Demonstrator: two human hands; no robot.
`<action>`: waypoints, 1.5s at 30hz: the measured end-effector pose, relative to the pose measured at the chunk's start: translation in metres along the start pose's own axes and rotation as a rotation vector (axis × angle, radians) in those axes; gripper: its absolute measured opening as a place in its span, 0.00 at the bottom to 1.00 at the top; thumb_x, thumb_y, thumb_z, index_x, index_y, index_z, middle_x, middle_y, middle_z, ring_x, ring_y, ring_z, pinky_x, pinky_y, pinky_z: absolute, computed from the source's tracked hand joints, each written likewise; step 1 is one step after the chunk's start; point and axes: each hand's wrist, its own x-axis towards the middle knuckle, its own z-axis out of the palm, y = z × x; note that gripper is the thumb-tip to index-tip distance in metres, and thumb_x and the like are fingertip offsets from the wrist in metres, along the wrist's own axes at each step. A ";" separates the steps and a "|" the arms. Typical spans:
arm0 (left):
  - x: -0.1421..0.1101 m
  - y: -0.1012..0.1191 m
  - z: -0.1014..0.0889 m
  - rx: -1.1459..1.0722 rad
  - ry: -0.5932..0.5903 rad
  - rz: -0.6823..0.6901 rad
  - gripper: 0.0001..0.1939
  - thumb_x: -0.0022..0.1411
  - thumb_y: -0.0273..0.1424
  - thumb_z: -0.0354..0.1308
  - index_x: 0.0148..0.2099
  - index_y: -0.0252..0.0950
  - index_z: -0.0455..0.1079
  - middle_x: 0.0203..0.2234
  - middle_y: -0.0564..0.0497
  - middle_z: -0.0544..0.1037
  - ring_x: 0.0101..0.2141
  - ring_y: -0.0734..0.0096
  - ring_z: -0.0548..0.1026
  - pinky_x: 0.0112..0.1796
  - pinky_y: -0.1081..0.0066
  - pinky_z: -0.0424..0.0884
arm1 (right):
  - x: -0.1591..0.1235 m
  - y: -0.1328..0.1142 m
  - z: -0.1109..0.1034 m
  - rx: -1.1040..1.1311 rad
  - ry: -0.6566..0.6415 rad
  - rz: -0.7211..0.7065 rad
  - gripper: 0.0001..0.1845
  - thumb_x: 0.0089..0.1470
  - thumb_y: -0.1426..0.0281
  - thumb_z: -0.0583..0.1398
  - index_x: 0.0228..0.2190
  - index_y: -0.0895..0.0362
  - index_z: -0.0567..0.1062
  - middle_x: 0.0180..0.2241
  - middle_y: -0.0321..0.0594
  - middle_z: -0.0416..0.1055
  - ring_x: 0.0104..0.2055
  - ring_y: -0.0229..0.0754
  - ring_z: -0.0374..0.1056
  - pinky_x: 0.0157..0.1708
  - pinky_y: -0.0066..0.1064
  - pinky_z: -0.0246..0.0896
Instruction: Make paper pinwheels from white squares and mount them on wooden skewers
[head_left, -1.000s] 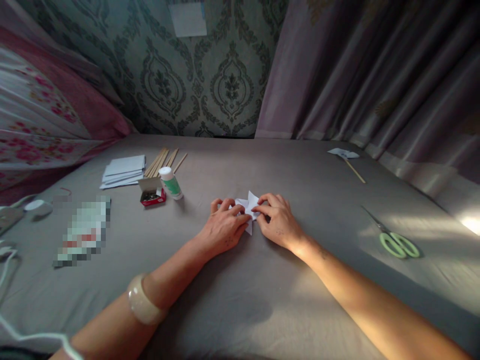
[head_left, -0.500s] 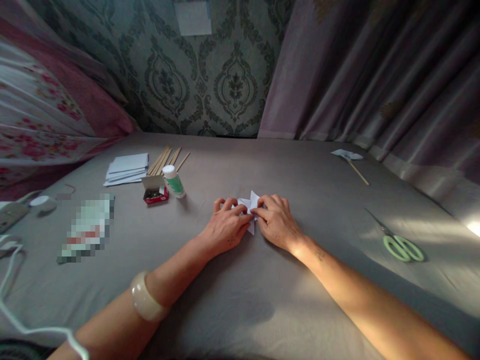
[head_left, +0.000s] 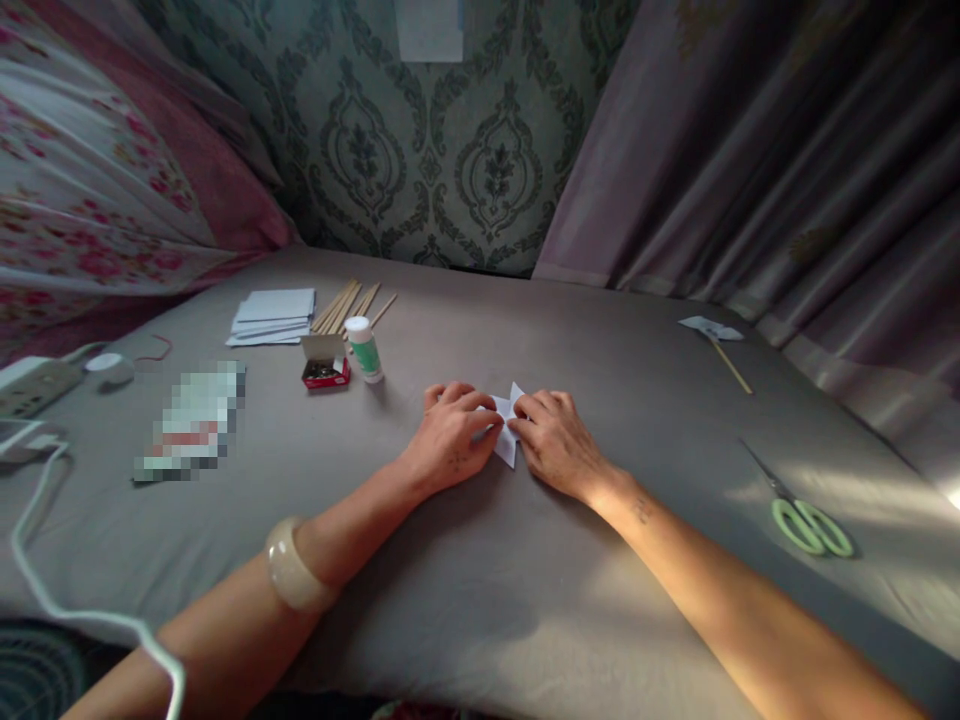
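Between my hands lies a small white paper pinwheel (head_left: pixel 507 454), its pointed blades sticking out above and below my fingers. My left hand (head_left: pixel 454 436) is closed on its left side, thumb and fingertips pressed together near the centre. From the right, my right hand (head_left: pixel 556 440) pinches the paper, with thumb and forefinger close to the centre. My fingers cover much of the pinwheel. A cream bangle (head_left: pixel 294 566) circles my left forearm.
Left of my hands stand a glue bottle (head_left: pixel 365 352) and a red box of small metal pieces (head_left: pixel 325 374). Behind them lie wooden sticks (head_left: pixel 337 308) and stacked white paper (head_left: pixel 271 316). Green-handled scissors (head_left: pixel 810 525) and a pinwheel on a stick (head_left: pixel 712 330) lie right.
The camera view has shifted, so the surroundings sit differently in the picture. My left fingertips have drawn slightly back from my right ones, showing more of the paper's centre.
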 end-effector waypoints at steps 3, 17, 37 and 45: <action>0.003 -0.004 -0.002 -0.043 0.123 -0.159 0.10 0.62 0.32 0.53 0.37 0.41 0.76 0.37 0.50 0.80 0.42 0.63 0.70 0.46 0.59 0.55 | 0.003 0.005 -0.001 0.013 -0.034 -0.043 0.12 0.57 0.75 0.53 0.31 0.58 0.77 0.37 0.44 0.70 0.41 0.45 0.57 0.44 0.38 0.46; 0.010 -0.021 0.000 -0.096 0.203 -0.430 0.11 0.59 0.32 0.52 0.34 0.39 0.77 0.34 0.50 0.80 0.40 0.60 0.72 0.44 0.58 0.58 | 0.027 0.018 -0.005 0.136 -0.229 0.053 0.14 0.53 0.78 0.53 0.26 0.56 0.77 0.33 0.41 0.71 0.39 0.42 0.60 0.42 0.37 0.47; 0.008 -0.029 -0.002 -0.106 0.212 -0.454 0.13 0.58 0.33 0.51 0.34 0.40 0.77 0.34 0.48 0.81 0.40 0.56 0.73 0.44 0.55 0.60 | 0.006 0.007 0.003 0.186 0.087 0.243 0.17 0.50 0.81 0.54 0.31 0.53 0.81 0.34 0.41 0.71 0.41 0.43 0.62 0.43 0.38 0.50; 0.008 -0.029 -0.002 -0.099 0.188 -0.454 0.12 0.59 0.33 0.51 0.34 0.39 0.77 0.34 0.48 0.81 0.40 0.56 0.73 0.44 0.55 0.60 | 0.006 -0.002 0.002 0.142 0.026 0.159 0.14 0.53 0.78 0.55 0.31 0.55 0.80 0.33 0.42 0.70 0.40 0.43 0.60 0.43 0.37 0.48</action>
